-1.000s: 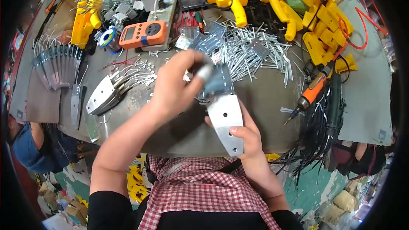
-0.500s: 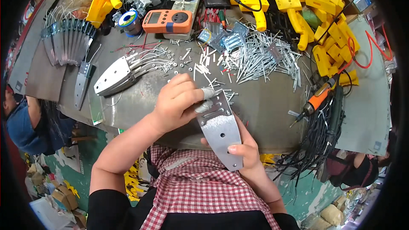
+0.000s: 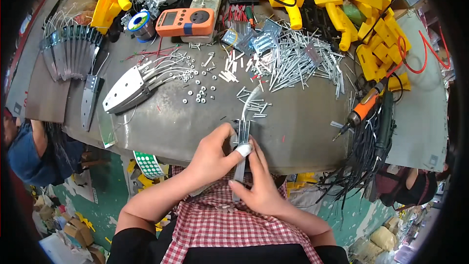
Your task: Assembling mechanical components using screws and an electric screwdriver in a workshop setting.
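A tapered grey metal plate (image 3: 239, 173) stands on edge between my hands, close above the bench's near edge. Long slim metal pins (image 3: 245, 129) stick up at its far end, and a white wire (image 3: 250, 102) runs away from it. My left hand (image 3: 215, 154) is closed on the far end, its white-wrapped thumb pressed by the pins. My right hand (image 3: 260, 183) grips the same plate from the right side, fingers along it and thumb toward its near end. The palms and the lower part of the plate are partly hidden.
Loose screws (image 3: 256, 107), small washers (image 3: 201, 93) and a heap of long screws (image 3: 303, 61) lie beyond my hands. White tapered plates with wires (image 3: 128, 90) rest to the left. An orange meter (image 3: 185, 22), yellow housings (image 3: 378, 44) and an orange electric screwdriver (image 3: 364, 107) stand around.
The plate has turned from face-up to edge-on. My left hand moved nearer and took hold of its far end; my right hand shifted its grip. A green dotted sheet now shows at the bench edge.
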Available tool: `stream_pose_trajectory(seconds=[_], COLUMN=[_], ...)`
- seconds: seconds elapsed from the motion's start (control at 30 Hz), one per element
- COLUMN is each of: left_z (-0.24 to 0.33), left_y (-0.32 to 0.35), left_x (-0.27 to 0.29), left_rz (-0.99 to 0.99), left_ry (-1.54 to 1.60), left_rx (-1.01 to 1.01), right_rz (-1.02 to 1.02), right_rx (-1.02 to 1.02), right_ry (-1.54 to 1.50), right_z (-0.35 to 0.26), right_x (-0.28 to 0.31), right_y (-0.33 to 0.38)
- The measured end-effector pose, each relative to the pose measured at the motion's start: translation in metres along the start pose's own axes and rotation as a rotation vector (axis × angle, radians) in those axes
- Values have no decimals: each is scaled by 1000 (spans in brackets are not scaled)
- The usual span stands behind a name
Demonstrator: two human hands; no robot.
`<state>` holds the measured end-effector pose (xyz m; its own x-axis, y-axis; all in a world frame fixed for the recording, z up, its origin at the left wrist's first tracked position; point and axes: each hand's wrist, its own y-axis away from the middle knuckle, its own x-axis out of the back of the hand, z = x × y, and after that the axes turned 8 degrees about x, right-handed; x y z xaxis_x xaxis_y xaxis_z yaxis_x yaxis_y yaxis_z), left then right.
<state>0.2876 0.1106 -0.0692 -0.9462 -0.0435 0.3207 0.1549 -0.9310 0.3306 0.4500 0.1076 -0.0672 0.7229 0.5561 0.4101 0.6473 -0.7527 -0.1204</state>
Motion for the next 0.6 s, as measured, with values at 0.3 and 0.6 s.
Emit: stream_pose_trajectory(seconds=[0.3,0.6], left_z=[3,5], left_y=[0,2], left_x=[0,2], left_rz=[-40,-21], left_ry=[46,24], left_rx=[82,68], right_rz=[799,1006], right_rx=[-513,-165], right_ry=[1220,876], right_z=[117,163], right_x=[213,231], right_y=[-21,-11])
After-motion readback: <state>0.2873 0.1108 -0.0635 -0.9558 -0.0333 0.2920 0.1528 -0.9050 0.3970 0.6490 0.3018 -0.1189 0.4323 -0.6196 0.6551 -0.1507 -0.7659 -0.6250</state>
